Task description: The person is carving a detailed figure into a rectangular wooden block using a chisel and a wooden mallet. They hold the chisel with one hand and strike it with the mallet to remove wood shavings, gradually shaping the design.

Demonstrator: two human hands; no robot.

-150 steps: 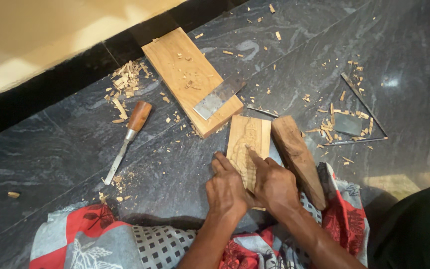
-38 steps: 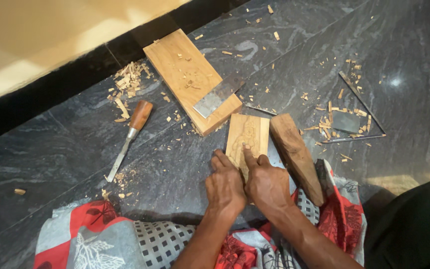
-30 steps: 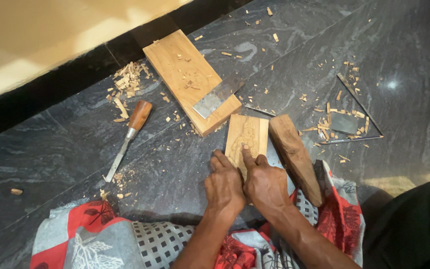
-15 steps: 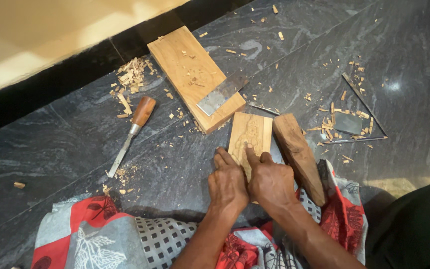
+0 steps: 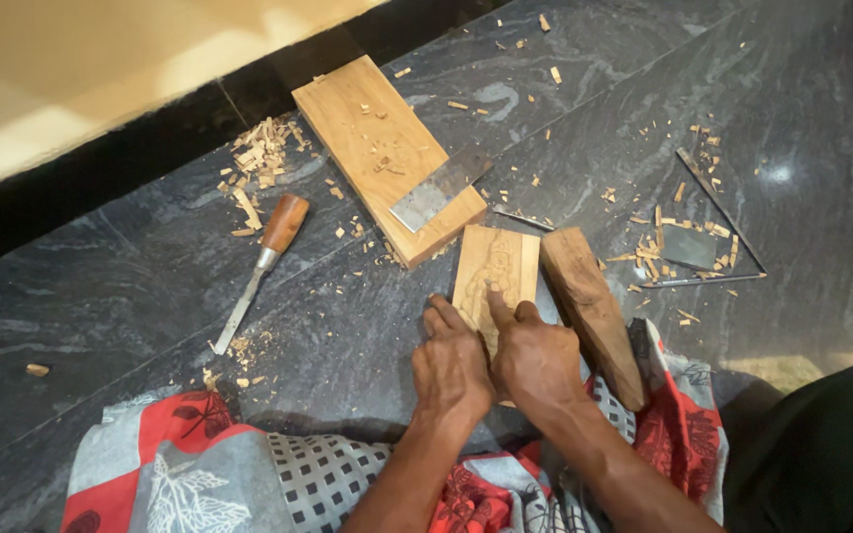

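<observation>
A small pale wooden block [image 5: 496, 266] with a figure carved into its face lies flat on the dark stone floor. My left hand [image 5: 451, 367] is curled over its near left end. My right hand [image 5: 537, 360] sits right beside it on the near right end, index finger stretched up along the carved face. The two hands touch each other and hide the block's near part. Whether a small tool is held under them cannot be told.
A dark wooden piece [image 5: 594, 314] leans along the block's right side. A larger plank [image 5: 372, 148] with a flat metal blade [image 5: 441, 188] lies beyond. A wooden-handled chisel [image 5: 261, 265], wood chips [image 5: 257, 158], thin metal tools [image 5: 708, 247] and a patterned cloth [image 5: 239, 464] surround them.
My hands have drawn closer together and crept slightly up the carved block; my right index finger now reaches further onto its face. The other objects have not moved.
</observation>
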